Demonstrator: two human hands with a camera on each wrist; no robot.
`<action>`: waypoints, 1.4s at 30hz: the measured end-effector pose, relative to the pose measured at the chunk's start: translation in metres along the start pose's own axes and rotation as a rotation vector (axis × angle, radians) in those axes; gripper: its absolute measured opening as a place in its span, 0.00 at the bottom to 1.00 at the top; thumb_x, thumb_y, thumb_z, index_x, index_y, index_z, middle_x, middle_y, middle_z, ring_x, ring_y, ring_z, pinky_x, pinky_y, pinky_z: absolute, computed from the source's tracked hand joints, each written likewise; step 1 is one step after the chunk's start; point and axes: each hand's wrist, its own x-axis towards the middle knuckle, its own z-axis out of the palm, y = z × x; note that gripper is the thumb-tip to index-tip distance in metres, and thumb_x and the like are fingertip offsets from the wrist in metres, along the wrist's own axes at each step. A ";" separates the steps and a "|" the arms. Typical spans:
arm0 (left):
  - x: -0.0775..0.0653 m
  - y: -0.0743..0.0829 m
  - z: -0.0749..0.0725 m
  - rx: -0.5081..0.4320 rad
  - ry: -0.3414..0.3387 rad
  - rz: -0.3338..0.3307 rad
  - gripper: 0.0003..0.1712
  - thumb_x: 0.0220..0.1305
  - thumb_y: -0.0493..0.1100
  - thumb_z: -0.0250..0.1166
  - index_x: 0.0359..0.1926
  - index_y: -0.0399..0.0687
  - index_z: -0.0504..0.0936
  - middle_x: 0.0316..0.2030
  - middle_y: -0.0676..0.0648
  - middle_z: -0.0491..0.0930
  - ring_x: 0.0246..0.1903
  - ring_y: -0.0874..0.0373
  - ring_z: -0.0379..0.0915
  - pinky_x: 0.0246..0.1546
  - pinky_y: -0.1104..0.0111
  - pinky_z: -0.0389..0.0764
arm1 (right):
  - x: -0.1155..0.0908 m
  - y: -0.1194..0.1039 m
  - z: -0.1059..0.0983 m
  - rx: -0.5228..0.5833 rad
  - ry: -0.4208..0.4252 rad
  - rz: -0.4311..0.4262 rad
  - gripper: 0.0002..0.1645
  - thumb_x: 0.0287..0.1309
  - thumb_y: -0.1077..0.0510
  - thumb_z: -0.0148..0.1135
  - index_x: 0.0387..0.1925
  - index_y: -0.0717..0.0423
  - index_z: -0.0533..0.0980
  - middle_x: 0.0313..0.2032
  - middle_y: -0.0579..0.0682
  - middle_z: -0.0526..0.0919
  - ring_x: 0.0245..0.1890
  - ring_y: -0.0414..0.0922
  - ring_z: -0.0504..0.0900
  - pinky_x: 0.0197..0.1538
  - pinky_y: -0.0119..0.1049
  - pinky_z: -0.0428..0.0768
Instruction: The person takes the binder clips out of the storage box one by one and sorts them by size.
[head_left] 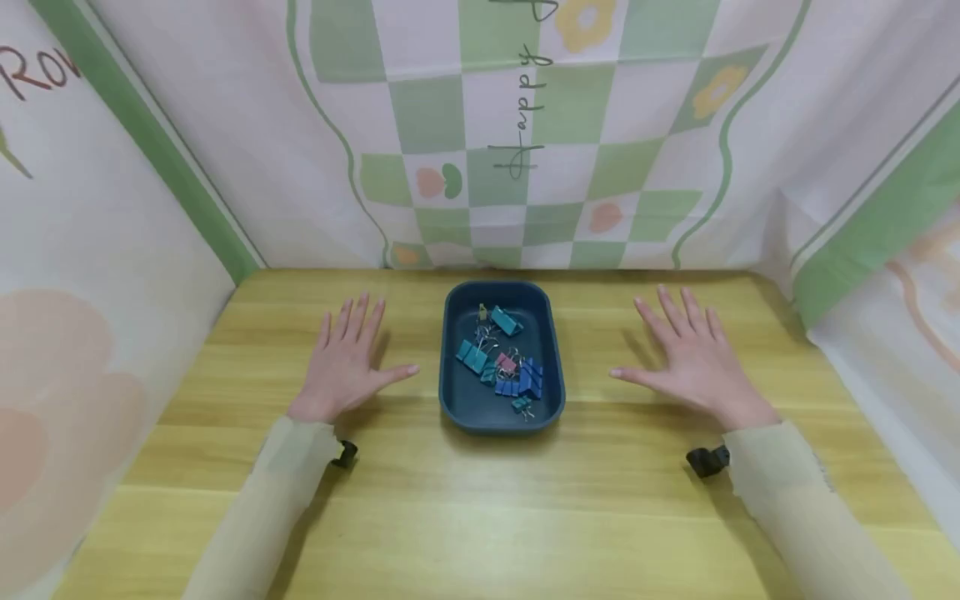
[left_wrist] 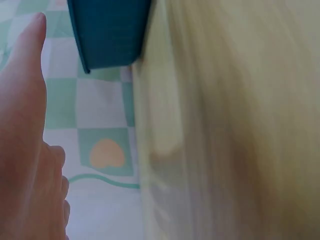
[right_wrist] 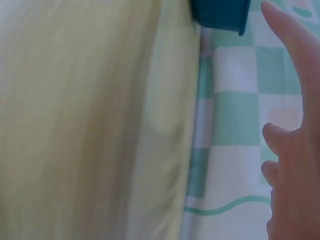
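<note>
Between the two hands stands a dark blue tray (head_left: 465, 412), its outer wall (left_wrist: 111, 35) showing in the left wrist view. Inside it lie several binder clips: teal ones (head_left: 473, 357) on the left, another teal clip (head_left: 507, 321) near the back, blue ones (head_left: 530, 379) at the right, a pink one (head_left: 506, 363) in the middle and a small yellow one (head_left: 483, 312). My left hand (head_left: 345, 371), left of the tray, has its fingers spread and thumb toward the tray. On the other side my right hand (head_left: 693, 367) mirrors it, fingers spread, holding nothing.
The wooden table (head_left: 480, 517) runs back to a checkered curtain (head_left: 502, 187) with flowers and lettering. Fabric with green bands hangs at the left and right sides. A small black device (head_left: 708, 461) sits at the right wrist, another (head_left: 346, 454) at the left.
</note>
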 end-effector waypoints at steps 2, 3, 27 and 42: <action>0.000 0.003 -0.003 0.001 0.014 0.007 0.69 0.57 0.87 0.48 0.82 0.52 0.33 0.80 0.44 0.29 0.78 0.46 0.21 0.74 0.46 0.30 | 0.002 -0.004 -0.004 -0.007 0.024 -0.018 0.67 0.54 0.20 0.60 0.82 0.47 0.45 0.80 0.54 0.30 0.77 0.55 0.21 0.72 0.58 0.21; 0.000 0.005 -0.004 -0.004 0.020 0.012 0.69 0.57 0.87 0.48 0.82 0.52 0.33 0.80 0.45 0.29 0.78 0.47 0.21 0.74 0.46 0.30 | 0.003 -0.007 -0.006 -0.008 0.031 -0.026 0.67 0.54 0.20 0.60 0.82 0.47 0.45 0.80 0.53 0.30 0.77 0.54 0.22 0.73 0.58 0.22; -0.005 0.068 -0.005 -0.018 0.020 0.154 0.79 0.47 0.93 0.41 0.81 0.41 0.35 0.80 0.40 0.34 0.78 0.50 0.23 0.76 0.58 0.33 | 0.032 -0.096 -0.037 0.161 0.028 -0.292 0.75 0.40 0.19 0.71 0.78 0.59 0.57 0.77 0.55 0.56 0.76 0.57 0.54 0.73 0.58 0.57; -0.009 0.091 0.015 -0.066 -0.041 0.197 0.86 0.36 0.97 0.45 0.81 0.40 0.35 0.80 0.41 0.34 0.78 0.53 0.25 0.76 0.60 0.36 | 0.056 -0.126 -0.007 0.132 -0.143 -0.339 0.51 0.39 0.35 0.84 0.60 0.62 0.80 0.61 0.59 0.79 0.67 0.59 0.70 0.68 0.56 0.69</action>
